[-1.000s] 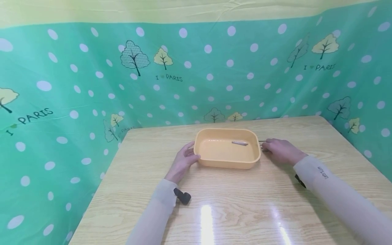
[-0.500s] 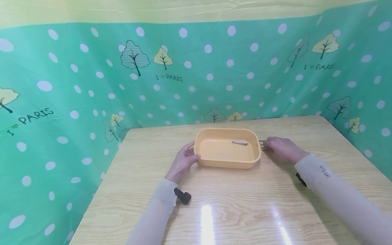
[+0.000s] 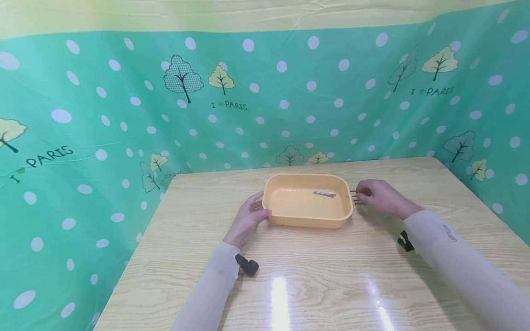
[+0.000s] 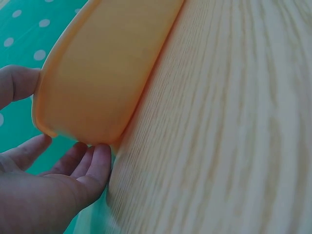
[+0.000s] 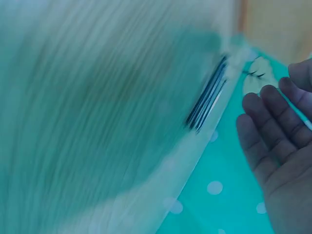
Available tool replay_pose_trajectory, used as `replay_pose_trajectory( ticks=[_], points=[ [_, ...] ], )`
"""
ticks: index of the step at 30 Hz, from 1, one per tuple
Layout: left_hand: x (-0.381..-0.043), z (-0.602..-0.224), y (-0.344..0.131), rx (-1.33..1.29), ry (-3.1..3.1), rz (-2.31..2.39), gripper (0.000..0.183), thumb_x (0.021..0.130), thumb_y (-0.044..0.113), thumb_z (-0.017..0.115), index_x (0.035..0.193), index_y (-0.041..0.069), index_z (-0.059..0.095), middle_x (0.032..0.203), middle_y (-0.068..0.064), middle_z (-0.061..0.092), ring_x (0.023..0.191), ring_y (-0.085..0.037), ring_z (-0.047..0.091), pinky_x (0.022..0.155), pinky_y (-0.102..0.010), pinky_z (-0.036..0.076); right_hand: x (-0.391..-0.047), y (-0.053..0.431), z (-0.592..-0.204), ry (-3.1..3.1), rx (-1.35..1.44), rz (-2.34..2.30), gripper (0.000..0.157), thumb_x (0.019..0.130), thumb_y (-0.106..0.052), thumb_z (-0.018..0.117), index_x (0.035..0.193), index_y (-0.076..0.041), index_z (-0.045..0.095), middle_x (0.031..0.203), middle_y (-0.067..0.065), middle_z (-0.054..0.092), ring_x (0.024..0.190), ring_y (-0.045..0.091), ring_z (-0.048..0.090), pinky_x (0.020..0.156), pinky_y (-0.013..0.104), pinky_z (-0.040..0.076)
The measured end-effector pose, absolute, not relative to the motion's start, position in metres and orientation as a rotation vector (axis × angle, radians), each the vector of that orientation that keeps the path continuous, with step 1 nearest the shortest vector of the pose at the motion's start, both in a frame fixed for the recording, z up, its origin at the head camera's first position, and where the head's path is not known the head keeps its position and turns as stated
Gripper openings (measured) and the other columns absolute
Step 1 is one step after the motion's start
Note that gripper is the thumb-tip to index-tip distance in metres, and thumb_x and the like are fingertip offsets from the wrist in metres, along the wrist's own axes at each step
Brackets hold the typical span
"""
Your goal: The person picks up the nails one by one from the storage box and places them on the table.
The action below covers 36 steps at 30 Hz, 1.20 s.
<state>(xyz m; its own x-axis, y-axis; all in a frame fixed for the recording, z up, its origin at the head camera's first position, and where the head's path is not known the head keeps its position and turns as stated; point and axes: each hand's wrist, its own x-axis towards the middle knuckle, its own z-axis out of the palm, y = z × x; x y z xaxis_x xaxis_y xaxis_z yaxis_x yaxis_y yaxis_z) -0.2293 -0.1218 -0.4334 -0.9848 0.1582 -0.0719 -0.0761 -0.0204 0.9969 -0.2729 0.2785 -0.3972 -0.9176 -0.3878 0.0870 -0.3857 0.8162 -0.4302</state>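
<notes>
A shallow yellow-orange plastic basin [image 3: 306, 222] stands on the wooden table. My left hand [image 3: 244, 218] rests on its left end, fingers against the outer wall and thumb at the front rim. Several thin silver metal rods [image 3: 324, 194] lie together on the basin floor. Just right of the basin lie several more thin dark rods [image 5: 207, 95] on the tabletop. Above them is my right hand [image 3: 383, 198]; its thumb and index tips come together, and what seems to be one thin metal rod [image 5: 308, 125] shows between its fingers. Its other fingers are loosely bent.
The light wooden table [image 3: 323, 266] runs back to a green dotted curtain [image 3: 298, 101] that hangs behind it and along both sides. A black wrist strap [image 3: 247, 265] sits on the left sleeve, and another strap [image 3: 405, 241] on the right one.
My right hand has risen a little from the rods beside the basin, uncovering more of them. The left hand and the basin have stayed in place.
</notes>
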Motion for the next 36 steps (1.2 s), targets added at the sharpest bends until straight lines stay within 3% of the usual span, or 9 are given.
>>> replay_pose_trajectory(
  ticks=[8, 15, 30, 36],
  points=[
    [-0.230, -0.433, -0.122, 0.086, 2.066, 2.125, 0.075, 0.080, 0.006, 0.072, 0.146, 0.019, 0.039, 0.137, -0.018, 0.047, 0.124, -0.031, 0.049, 0.101, -0.040, 0.045, -0.259, 0.266, -0.392, 2.928, -0.457, -1.040, 0.026, 0.096, -0.022, 0.054, 0.107, -0.001, 0.064, 0.101, 0.013, 0.065, 0.098, 0.031, 0.059, 0.086, 0.051, 0.049],
    [-0.233, -0.431, -0.124, 0.113, 2.044, 2.089, 0.079, 0.082, 0.002, 0.068, 0.150, 0.011, 0.029, 0.143, -0.024, 0.039, 0.128, -0.036, 0.044, 0.102, -0.041, 0.043, -0.248, 0.256, -0.391, 2.810, -0.312, -1.261, 0.036, 0.099, -0.028, 0.049, 0.117, 0.002, 0.057, 0.113, 0.020, 0.061, 0.103, 0.034, 0.059, 0.086, 0.046, 0.053],
    [-0.229, -0.434, -0.122, 0.101, 2.065, 2.145, 0.075, 0.079, 0.008, 0.073, 0.145, 0.020, 0.040, 0.136, -0.017, 0.048, 0.122, -0.031, 0.051, 0.100, -0.041, 0.045, -0.245, 0.245, -0.397, 2.471, -0.147, -1.665, 0.062, 0.098, -0.026, 0.050, 0.144, 0.008, 0.026, 0.140, 0.028, 0.039, 0.118, 0.040, 0.052, 0.100, 0.048, 0.044],
    [-0.230, -0.434, -0.123, 0.087, 2.076, 2.136, 0.075, 0.078, 0.009, 0.074, 0.144, 0.022, 0.041, 0.134, -0.015, 0.050, 0.121, -0.028, 0.052, 0.100, -0.041, 0.045, -0.246, 0.242, -0.402, 2.379, -0.085, -1.689, 0.057, 0.096, -0.020, 0.048, 0.145, 0.006, 0.030, 0.146, 0.024, 0.036, 0.127, 0.037, 0.045, 0.106, 0.046, 0.039]
  ],
)
